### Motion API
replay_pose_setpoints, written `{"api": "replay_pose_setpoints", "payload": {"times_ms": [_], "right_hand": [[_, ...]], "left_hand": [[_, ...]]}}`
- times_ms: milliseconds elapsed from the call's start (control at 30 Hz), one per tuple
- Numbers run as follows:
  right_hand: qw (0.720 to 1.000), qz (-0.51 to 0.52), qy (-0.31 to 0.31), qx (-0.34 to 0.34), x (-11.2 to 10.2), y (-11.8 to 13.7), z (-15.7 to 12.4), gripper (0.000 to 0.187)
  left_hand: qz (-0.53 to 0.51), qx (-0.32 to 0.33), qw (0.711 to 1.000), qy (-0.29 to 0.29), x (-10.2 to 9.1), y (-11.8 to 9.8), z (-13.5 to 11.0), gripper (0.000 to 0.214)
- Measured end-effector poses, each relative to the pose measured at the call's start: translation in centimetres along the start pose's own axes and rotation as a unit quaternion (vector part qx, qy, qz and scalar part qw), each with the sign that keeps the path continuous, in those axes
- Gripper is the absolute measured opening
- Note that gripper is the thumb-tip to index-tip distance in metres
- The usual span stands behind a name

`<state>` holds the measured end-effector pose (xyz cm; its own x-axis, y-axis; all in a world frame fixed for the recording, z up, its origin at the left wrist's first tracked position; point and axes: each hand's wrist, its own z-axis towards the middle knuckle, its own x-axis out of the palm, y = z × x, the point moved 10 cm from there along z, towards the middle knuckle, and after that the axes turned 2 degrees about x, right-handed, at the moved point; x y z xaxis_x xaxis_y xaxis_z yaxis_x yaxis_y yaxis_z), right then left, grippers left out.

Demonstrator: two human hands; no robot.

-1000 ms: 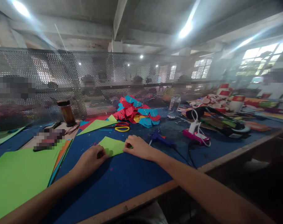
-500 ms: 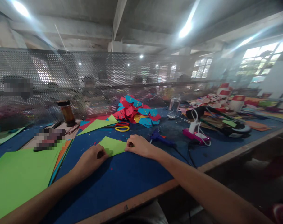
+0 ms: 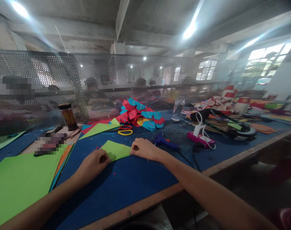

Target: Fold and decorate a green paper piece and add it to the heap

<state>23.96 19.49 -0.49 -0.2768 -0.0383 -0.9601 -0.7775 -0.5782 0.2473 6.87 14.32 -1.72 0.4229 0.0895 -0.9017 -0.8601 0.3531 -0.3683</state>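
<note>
A folded piece of light green paper (image 3: 117,150) lies on the blue tabletop between my hands. Its left corner is under the closed fingers of my left hand (image 3: 95,163). At the right corner, my right hand (image 3: 145,149) pinches the paper between thumb and fingers. Just beyond the paper lie scissors with yellow and red handles (image 3: 125,130). A blue glue gun (image 3: 165,141) rests to the right of my right hand. A stack of large green sheets (image 3: 23,185) is beside my left forearm, with orange and blue sheets beneath.
Red and blue folded paper pieces (image 3: 135,115) are heaped at the back. A glass (image 3: 178,111), a dark-lidded jar (image 3: 68,116) and a pink power strip (image 3: 201,140) stand or lie around. A perforated metal screen (image 3: 107,68) closes off the far side; people sit behind it.
My right hand has slid very slightly right along the paper's edge. My left hand and the paper have stayed nearly in place.
</note>
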Motion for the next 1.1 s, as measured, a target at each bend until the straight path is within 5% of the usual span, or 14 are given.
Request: {"api": "replay_pose_setpoints", "payload": {"times_ms": [1100], "right_hand": [[0.999,0.04,0.029,-0.016,-0.7,0.4,-0.7,0.015]], "left_hand": [[0.025,0.014,0.999,-0.029,-1.1,-0.4,-0.5,0.019]]}}
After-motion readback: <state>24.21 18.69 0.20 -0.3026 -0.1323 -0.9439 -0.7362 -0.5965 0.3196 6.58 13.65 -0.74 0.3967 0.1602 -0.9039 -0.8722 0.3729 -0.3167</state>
